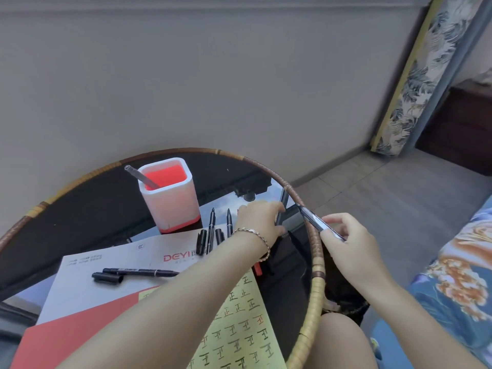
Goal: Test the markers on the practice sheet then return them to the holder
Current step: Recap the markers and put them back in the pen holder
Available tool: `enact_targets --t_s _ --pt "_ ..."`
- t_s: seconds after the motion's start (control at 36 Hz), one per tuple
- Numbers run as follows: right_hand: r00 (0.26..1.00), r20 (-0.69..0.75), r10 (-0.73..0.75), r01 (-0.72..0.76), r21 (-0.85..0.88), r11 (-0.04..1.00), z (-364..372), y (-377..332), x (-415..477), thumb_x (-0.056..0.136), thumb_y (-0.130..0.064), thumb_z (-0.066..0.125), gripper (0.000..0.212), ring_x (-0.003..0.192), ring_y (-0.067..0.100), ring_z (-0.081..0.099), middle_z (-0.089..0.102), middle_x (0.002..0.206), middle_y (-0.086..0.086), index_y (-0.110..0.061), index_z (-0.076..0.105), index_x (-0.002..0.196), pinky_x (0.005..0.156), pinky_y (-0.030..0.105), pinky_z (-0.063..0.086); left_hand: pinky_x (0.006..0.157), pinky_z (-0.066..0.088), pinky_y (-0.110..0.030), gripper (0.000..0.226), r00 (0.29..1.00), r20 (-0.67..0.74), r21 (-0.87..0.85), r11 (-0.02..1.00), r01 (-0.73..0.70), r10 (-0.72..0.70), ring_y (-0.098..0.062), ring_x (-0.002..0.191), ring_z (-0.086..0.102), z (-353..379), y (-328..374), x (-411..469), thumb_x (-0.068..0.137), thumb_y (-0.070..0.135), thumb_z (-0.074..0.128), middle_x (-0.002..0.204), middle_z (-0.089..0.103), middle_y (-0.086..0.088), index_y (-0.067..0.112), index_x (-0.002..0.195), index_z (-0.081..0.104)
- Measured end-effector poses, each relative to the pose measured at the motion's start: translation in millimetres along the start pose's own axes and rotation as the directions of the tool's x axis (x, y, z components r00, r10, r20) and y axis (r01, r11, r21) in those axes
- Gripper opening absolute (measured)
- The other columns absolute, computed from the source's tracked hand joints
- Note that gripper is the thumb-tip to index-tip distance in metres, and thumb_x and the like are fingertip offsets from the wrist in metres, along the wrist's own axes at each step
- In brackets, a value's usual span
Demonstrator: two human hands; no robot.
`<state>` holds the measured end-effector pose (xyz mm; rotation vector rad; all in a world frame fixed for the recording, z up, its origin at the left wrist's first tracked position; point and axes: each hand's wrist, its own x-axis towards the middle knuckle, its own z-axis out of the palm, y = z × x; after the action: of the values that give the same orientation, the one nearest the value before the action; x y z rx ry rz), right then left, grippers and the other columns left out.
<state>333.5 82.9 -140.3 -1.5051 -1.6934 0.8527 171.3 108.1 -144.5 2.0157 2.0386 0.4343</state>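
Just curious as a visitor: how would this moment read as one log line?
right hand: grips marker | left hand: grip unclear | holder: one grey marker inside | practice sheet: covered in strokes

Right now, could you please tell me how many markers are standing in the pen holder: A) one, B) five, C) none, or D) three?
A: a single dark marker leans inside the white and red holder; the other markers lie outside it on the table.
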Motion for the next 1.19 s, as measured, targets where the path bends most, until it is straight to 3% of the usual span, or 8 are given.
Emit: enact_targets --t_s 0.06,0.14,0.25,0.31,0.42,0.64,0.92,1.19 --pt "1.000 -0.014 -0.009 0.009 0.013 1.000 -2.9 0.3 -1.7 0.084 -0.016 0.053 0.015 0.058 0.017 0.052 0.063 0.073 0.005 -0.027 0.058 0.092 0.053 0.028 0.041 0.092 0.044 -0.035 0.039 0.993 -0.110 -0.293 0.956 0.013 -0.047 -0.020 0.100 0.057 -10.1 3.0 -9.3 0.086 0.027 0.060 0.107 0.063 -0.003 0.020 0.123 0.052" --pt "1.000 -0.010 -0.027 0.027 0.054 0.998 -5.0 -3.6 -4.1 0.084 -0.015 0.054 0.016 0.061 0.020 0.053 0.063 0.079 0.011 -0.029 0.057 0.089 0.055 0.031 0.041 0.072 0.052 -0.021 0.023 0.941 -0.219 -0.707 0.706 0.028 -0.256 -0.012 0.082 0.062 -39.4 5.1 -26.4 0.088 0.023 0.058 0.085 0.064 0.003 0.016 0.110 0.058" --pt "0.999 0.019 -0.051 0.048 0.111 0.993 -2.6 -14.5 -8.9 0.082 -0.014 0.054 0.018 0.062 0.022 0.053 0.063 0.079 0.012 -0.031 0.058 0.086 0.060 0.034 0.043 0.042 0.048 -0.014 0.018 0.827 0.133 -0.991 -0.050 0.127 -0.546 -0.016 0.061 0.060 -76.2 -17.3 -48.0 0.094 0.013 0.044 0.077 0.062 -0.011 0.009 0.080 0.054" --pt "0.996 0.059 -0.067 0.057 0.148 0.987 1.3 -24.3 -12.6 0.083 -0.013 0.054 0.018 0.061 0.016 0.057 0.064 0.077 0.006 -0.030 0.059 0.088 0.059 0.032 0.044 0.034 0.040 -0.013 0.019 0.771 0.239 -0.960 -0.262 0.098 -0.590 -0.012 0.049 0.056 -87.0 -39.1 -65.4 0.095 0.013 0.040 0.075 0.060 -0.015 0.005 0.083 0.052" --pt "0.983 0.143 -0.112 0.081 0.203 0.976 16.0 -46.5 -20.8 0.085 -0.009 0.054 0.019 0.053 -0.002 0.054 0.060 0.070 -0.006 -0.025 0.060 0.092 0.055 0.018 0.040 0.029 0.032 -0.011 0.025 0.740 0.219 -0.970 -0.223 0.096 -0.636 -0.005 0.033 0.044 -92.7 -76.6 -102.8 0.098 0.025 0.037 0.075 0.063 -0.012 0.008 0.084 0.049" --pt "0.895 0.366 -0.256 0.191 0.205 0.960 56.3 -84.4 -40.8 0.081 -0.023 0.067 0.015 0.049 0.001 0.051 0.065 0.069 0.002 -0.032 0.060 0.090 0.049 0.012 0.044 0.064 0.056 -0.017 0.017 0.785 0.135 -0.991 -0.084 0.106 -0.604 -0.013 0.073 0.070 -83.5 -96.5 -162.7 0.093 0.010 0.046 0.073 0.073 -0.008 0.002 0.086 0.060" --pt "0.823 0.479 -0.305 0.216 0.233 0.948 78.2 -95.3 -63.0 0.076 -0.024 0.071 0.013 0.048 0.001 0.049 0.067 0.073 0.006 -0.033 0.064 0.082 0.047 0.011 0.040 0.060 0.057 -0.019 0.012 0.670 0.119 -0.992 -0.117 0.048 -0.733 -0.008 0.061 0.069 -79.4 -106.7 -180.7 0.084 0.016 0.061 0.078 0.071 -0.007 0.006 0.089 0.061" --pt "0.803 0.507 -0.314 0.221 0.237 0.946 70.7 -92.9 -65.5 0.073 -0.021 0.073 0.017 0.053 0.005 0.056 0.069 0.073 0.000 -0.036 0.067 0.080 0.051 0.019 0.046 0.051 0.054 -0.016 0.005 0.709 0.081 -0.996 -0.090 0.025 -0.701 -0.005 0.057 0.067 -75.4 -98.1 -178.5 0.082 0.012 0.063 0.060 0.071 0.004 0.008 0.084 0.059"
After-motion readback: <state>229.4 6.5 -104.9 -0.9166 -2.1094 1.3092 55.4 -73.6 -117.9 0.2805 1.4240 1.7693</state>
